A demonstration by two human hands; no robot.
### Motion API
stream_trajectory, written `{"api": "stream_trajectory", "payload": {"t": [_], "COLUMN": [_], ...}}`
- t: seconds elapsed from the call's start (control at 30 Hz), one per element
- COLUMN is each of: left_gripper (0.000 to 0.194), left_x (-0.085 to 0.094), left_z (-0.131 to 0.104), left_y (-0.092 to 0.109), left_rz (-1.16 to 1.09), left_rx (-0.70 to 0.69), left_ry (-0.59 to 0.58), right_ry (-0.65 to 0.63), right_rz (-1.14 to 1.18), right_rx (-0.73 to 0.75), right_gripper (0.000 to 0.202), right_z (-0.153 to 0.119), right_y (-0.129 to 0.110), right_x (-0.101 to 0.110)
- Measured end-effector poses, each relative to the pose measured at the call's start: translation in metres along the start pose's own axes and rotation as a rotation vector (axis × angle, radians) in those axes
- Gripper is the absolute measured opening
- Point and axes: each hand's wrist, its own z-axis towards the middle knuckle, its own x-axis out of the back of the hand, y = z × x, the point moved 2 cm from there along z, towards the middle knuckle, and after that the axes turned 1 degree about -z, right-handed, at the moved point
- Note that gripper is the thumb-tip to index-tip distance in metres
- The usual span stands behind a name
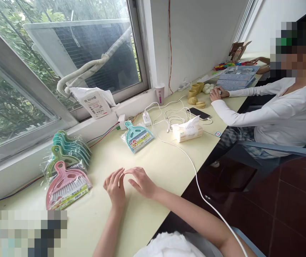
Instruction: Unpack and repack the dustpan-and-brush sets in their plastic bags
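My left hand (115, 186) rests on the pale yellow table (99, 228), its fingers loosely bent and holding nothing. Beside it, my right hand (142, 182) is open too, thumb apart, its fingertips meeting those of the left. To the left of both lies a pink dustpan and brush set (66, 185) in clear wrapping. Behind that one, a green set (59, 157) leans against a stack of teal sets (79, 148). A single light-blue dustpan and brush set (139, 136) lies farther back, beyond my hands.
A tissue pack (187, 132), a black phone (199, 113) and tangled white cables (171, 117) lie to the right. One cable (195, 171) runs over the table's edge. A cup (160, 94) stands by the window. A co-worker (278, 103) sits at the right.
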Motion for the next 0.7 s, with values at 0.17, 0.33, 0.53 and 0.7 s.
{"api": "stream_trajectory", "payload": {"t": [0.17,0.33,0.53,0.7], "left_gripper": [0.034,0.038,0.043,0.033], "left_x": [0.046,0.078,0.096,0.108], "left_z": [-0.040,-0.068,-0.084,-0.075], "left_y": [0.002,0.016,0.035,0.053], "left_rz": [0.078,0.106,0.096,0.116], "left_rx": [-0.122,-0.236,-0.340,-0.388], "left_ry": [-0.062,-0.116,-0.163,-0.136], "right_ry": [-0.051,-0.130,-0.297,-0.434], "right_rz": [0.168,0.348,0.409,0.464], "right_rx": [-0.120,-0.214,-0.256,-0.271], "right_gripper": [0.034,0.036,0.044,0.052], "right_z": [-0.032,-0.055,-0.070,-0.071], "right_y": [-0.039,-0.061,-0.070,-0.077], "right_x": [-0.002,0.006,0.025,0.038]}}
